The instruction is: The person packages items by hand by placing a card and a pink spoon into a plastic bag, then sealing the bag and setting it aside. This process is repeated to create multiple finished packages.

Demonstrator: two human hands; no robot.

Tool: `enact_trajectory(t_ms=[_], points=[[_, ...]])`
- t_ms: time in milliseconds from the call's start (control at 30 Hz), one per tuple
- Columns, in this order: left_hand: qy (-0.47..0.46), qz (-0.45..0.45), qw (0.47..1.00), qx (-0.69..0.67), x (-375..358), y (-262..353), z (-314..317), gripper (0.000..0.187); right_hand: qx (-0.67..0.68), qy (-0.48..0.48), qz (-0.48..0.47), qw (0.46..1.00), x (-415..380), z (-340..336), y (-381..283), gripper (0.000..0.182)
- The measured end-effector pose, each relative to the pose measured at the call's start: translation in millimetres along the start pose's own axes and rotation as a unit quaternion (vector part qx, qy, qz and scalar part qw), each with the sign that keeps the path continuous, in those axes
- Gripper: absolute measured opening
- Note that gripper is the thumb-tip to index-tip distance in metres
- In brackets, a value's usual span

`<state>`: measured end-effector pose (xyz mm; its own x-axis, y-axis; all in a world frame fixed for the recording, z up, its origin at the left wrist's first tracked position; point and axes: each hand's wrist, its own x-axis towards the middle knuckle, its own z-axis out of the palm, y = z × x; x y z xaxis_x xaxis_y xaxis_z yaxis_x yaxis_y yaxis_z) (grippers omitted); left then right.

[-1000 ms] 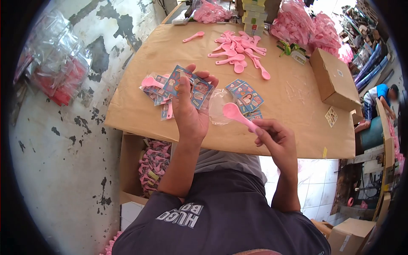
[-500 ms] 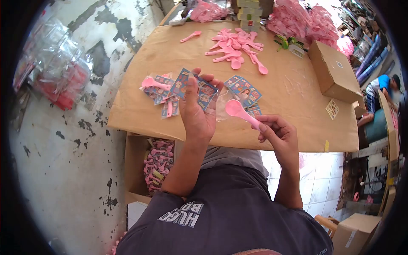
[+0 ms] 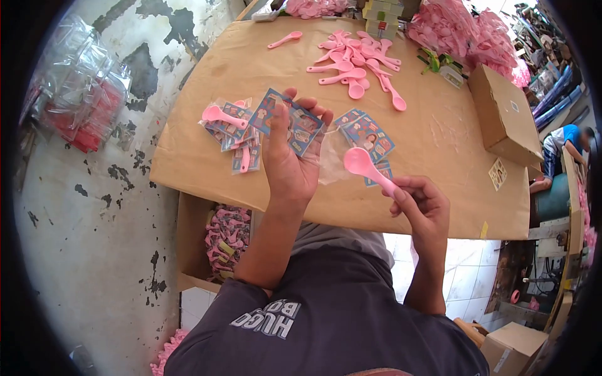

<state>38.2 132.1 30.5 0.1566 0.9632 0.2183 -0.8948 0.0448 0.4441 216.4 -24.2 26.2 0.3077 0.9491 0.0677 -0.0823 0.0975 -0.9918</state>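
Note:
My left hand [image 3: 291, 168] is closed around a blue printed card [image 3: 306, 133], with the thumb across its front. A clear plastic bag [image 3: 332, 158] hangs beside that card, its edges hard to make out. Between the thumb and fingers of my right hand [image 3: 425, 205] is the handle of a pink measuring spoon [image 3: 362, 164], bowl pointing up and left. Below the hands on the table lie loose blue cards [image 3: 371, 138], partly hidden by the spoon. Left of my left hand, pink spoons packed with cards [image 3: 224, 117] form a small heap.
A pile of pink spoons [image 3: 352, 62] lies at the far side of the paper-covered table [image 3: 238, 69]. A cardboard box [image 3: 505, 116] stands at right, pink bags [image 3: 442, 28] at the back. Under the table edge, another box holds packed spoons [image 3: 226, 235]. One person [image 3: 564, 147] is at far right.
The camera view has shifted slightly. My right hand with the spoon has moved a little right and down, away from my left hand. Both grips look the same.

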Motion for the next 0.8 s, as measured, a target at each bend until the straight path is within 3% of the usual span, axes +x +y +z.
enact_trajectory(t_ms=[200,333,433,633,733,800], points=[[-0.002,0.012,0.999,0.052,10.2,-9.7,-2.1,0.041,0.037,0.011,0.048,0.998,17.9,-1.0,5.6,0.019],[-0.02,-0.037,0.999,0.0,13.1,-15.4,-1.3,0.041,0.053,-0.016,0.039,0.998,29.2,10.4,7.9,0.02],[-0.007,-0.043,0.999,-0.004,13.8,-14.0,-2.2,0.044,-0.014,0.049,0.011,0.999,32.6,18.0,9.6,0.018],[0.002,-0.005,1.0,-0.012,14.8,-8.6,-10.1,0.043,-0.011,0.018,0.024,0.999,29.1,10.7,-0.7,0.017],[0.008,0.012,1.0,0.012,14.6,-7.0,-11.0,0.04,-0.025,0.061,0.009,0.998,29.7,5.1,-2.2,0.016],[0.025,0.005,1.0,0.016,12.6,-7.4,-8.7,0.04,0.054,0.023,0.045,0.997,29.7,3.2,-1.9,0.016]])
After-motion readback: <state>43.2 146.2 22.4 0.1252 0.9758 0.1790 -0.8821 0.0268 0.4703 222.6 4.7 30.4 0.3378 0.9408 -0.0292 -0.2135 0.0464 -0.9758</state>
